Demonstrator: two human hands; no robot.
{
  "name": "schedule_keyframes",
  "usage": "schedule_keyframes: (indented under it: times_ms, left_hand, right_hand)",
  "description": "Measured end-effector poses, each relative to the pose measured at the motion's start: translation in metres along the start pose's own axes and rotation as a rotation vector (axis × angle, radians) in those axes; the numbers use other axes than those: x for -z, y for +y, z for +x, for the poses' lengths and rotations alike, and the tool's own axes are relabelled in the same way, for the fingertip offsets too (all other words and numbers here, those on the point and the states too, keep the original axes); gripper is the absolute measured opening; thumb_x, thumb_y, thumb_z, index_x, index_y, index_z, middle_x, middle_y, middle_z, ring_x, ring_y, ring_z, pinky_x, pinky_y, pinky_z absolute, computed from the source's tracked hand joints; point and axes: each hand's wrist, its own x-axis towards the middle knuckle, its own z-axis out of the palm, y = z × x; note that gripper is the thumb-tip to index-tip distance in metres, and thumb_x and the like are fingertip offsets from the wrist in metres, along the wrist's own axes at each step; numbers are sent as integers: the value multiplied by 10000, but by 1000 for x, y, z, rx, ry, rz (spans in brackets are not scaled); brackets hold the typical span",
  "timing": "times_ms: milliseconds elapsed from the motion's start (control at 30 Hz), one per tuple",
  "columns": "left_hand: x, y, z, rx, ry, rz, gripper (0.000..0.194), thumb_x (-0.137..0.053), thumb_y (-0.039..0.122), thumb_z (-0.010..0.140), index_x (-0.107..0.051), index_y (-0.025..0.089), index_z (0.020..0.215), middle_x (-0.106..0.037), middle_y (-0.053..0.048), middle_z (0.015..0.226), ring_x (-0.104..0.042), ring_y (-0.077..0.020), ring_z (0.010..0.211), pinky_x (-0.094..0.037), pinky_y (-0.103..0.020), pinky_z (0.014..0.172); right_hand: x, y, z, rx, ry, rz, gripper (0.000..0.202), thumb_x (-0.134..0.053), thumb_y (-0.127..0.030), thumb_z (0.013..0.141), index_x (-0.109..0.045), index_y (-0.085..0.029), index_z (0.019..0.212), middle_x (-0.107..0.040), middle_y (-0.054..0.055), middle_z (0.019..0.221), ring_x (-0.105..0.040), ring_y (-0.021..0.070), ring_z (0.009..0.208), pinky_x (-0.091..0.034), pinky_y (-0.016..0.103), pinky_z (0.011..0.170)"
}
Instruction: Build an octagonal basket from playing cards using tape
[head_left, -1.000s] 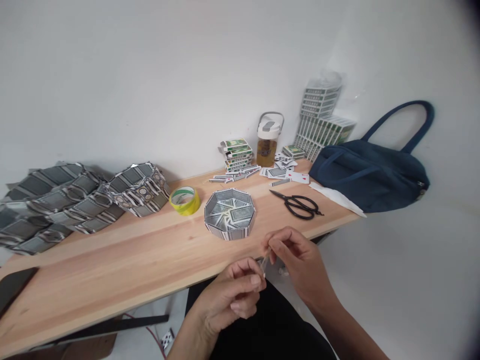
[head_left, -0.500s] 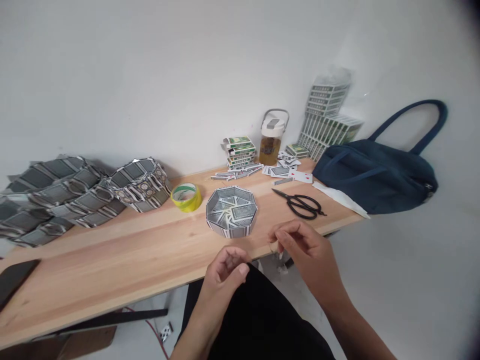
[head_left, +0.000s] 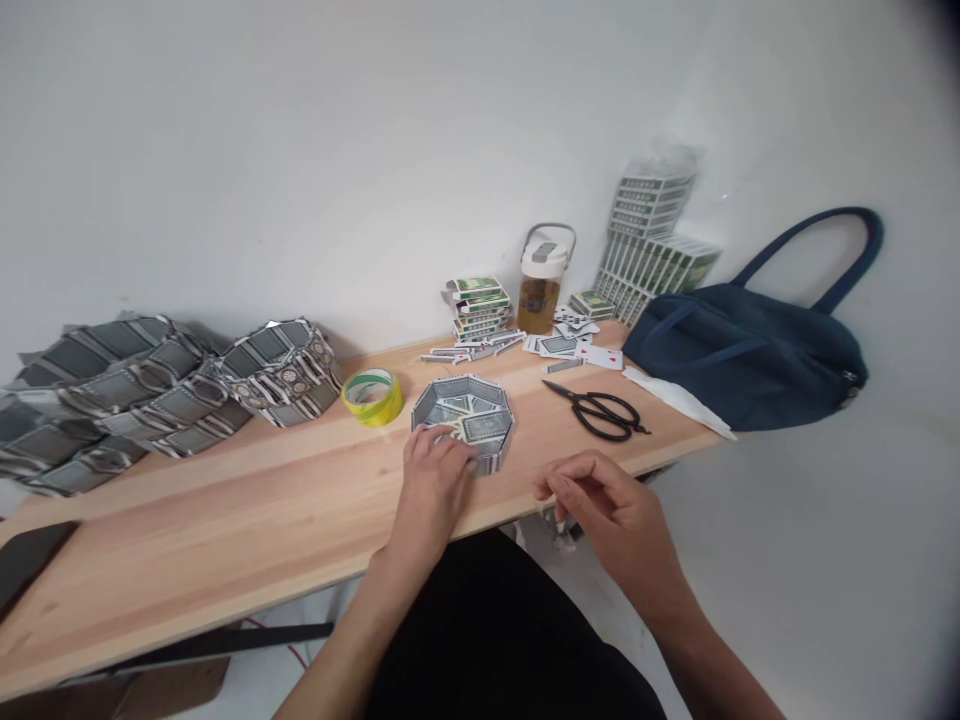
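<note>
A many-sided tray folded from playing cards (head_left: 491, 428) lies near the front edge of the wooden table (head_left: 300, 510). Over its near-left wall my left hand (head_left: 435, 480) is curled, fingers on the rim and partly hiding that side. To the right, just off the table edge, my right hand (head_left: 604, 505) is raised with thumb and fingertips pinched together. Whatever sits in that pinch is too small to make out. Black-handled scissors (head_left: 600, 408) lie beyond the right hand, and a roll of yellow tape (head_left: 373, 398) stands left of the tray.
Several woven card baskets (head_left: 277, 370) line the left. Card boxes (head_left: 480, 308), loose cards (head_left: 559, 345), a drink bottle (head_left: 540, 290) and wrapped card packs (head_left: 652, 240) stand by the wall. A blue bag (head_left: 742, 350) and white paper (head_left: 679, 402) are right; a dark flat object (head_left: 30, 560) is left.
My left hand has moved up and forward from the table edge onto the card tray's near-left wall. My right hand stays pinched in nearly the same place.
</note>
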Motion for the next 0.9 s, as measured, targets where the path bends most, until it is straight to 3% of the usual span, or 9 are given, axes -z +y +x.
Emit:
schedule_keyframes:
  times_ms: [167,233,333,467,567,633,767,900]
  left_hand:
    - [20,5,13,99,67,-273,144,-535,168,880,-670,204,845,-692,-25,872,-599,-194,902,-313,-444,1047]
    - [33,6,19,240,125,-494,100,-577,218,863,-675,202,852,-669,-8,818,-585,-163,802,-426,-319,870]
    - [46,0,26,476,206,-996,129,-645,306,830,-669,179,822,-639,6,762,-542,-117,698,-430,-215,685]
    - [44,-18,27,829,70,-1553,111,-704,230,781,-658,145,835,-667,-11,790,-562,-100,658,-466,-206,659]
    - [32,-31,20,1090,99,-1655,73,-613,117,833,-646,145,893,-691,-23,827,-620,-116,694,-510,-231,676]
    - [24,-39,15,1166,120,-1670,83,-565,101,861,-633,143,883,-698,-34,836,-648,-138,709,-542,-270,679]
    - [18,-55,8,1158,146,-1614,113,-534,71,863,-626,137,870,-694,-39,786,-661,-145,673,-572,-298,668]
    - [22,-65,0,1065,85,-1498,125,-591,71,812,-655,114,910,-700,-65,801,-655,-142,668,-568,-285,658]
  right_hand:
    - [8,2,1,2,27,-2,220,-588,-379,880,-606,-207,745,-682,9,793,-556,95,588,-471,205,572]
    - [11,2,3,-3,53,-3,218,-591,-380,880,-600,-207,747,-684,11,801,-558,96,588,-473,211,583]
    - [15,2,6,-3,77,-2,215,-593,-382,879,-598,-207,754,-684,13,813,-560,98,593,-474,221,596]
    - [16,1,10,7,53,-6,229,-587,-388,881,-599,-206,742,-667,8,774,-562,105,607,-471,221,595]
    - [14,0,13,16,30,3,229,-584,-386,884,-605,-206,744,-663,7,770,-570,106,618,-478,218,601]
    - [11,-2,16,19,23,11,224,-586,-383,884,-609,-207,748,-664,5,770,-574,103,618,-480,215,602]
    - [4,-7,21,30,10,27,215,-592,-367,883,-603,-204,742,-665,1,767,-572,96,611,-478,208,601]
    - [-3,-10,25,27,-8,35,209,-595,-361,881,-602,-199,748,-673,7,790,-567,92,592,-477,211,589]
